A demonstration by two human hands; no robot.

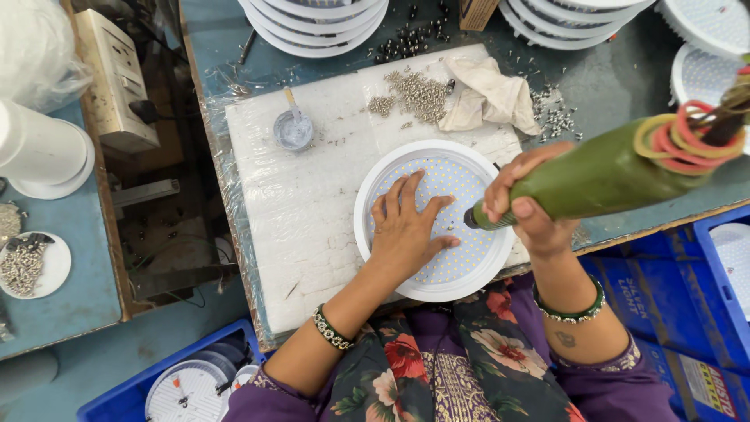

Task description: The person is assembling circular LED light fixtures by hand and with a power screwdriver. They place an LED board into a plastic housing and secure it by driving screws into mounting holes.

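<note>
A round white lamp panel (437, 160) dotted with small yellow diodes lies on a white foam slab (312, 203). My left hand (408, 227) rests flat on the panel, fingers spread, holding it down. My right hand (522, 205) grips a green electric screwdriver (601, 178), whose tip touches the panel's right side. Red and yellow rubber bands (687, 139) are wound round the tool's rear end.
A pile of small screws (414, 94) and a crumpled cloth (488, 94) lie at the slab's far edge, beside a small cup (294, 129). Stacks of white panels (316, 19) stand at the back. Blue crates (719, 289) sit at right and below.
</note>
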